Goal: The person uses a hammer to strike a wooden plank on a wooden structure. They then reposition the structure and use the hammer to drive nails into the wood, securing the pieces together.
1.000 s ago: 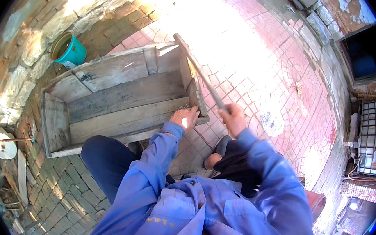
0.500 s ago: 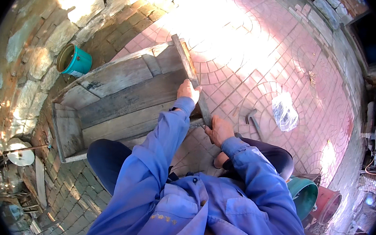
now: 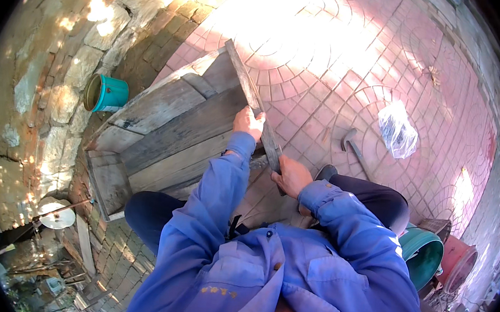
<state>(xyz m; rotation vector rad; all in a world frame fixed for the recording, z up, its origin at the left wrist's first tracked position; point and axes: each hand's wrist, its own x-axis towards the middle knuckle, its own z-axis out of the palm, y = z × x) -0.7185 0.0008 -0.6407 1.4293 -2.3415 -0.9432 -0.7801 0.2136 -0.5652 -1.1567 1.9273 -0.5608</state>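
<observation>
A weathered wooden box with an open top lies in front of me to the left, its inside planks facing up. Across its right end runs a narrow wooden board, slanting from the far side toward me. My left hand is closed around the middle of this board, thumb on top. Nearer to me, my right hand grips the board close to its near end, which sticks out past the fingers. Whether the board is fastened to the box cannot be made out.
On the pink paving to the right lie a hammer and a clear plastic bag. A teal bucket stands by the stone wall beyond the box. Green and red buckets are at my right. Scrap wood lies at left.
The board's near end now reaches further toward me, below my right hand. Both hands keep hold of it. The whole view has shifted slightly, with the ground things appearing further right.
</observation>
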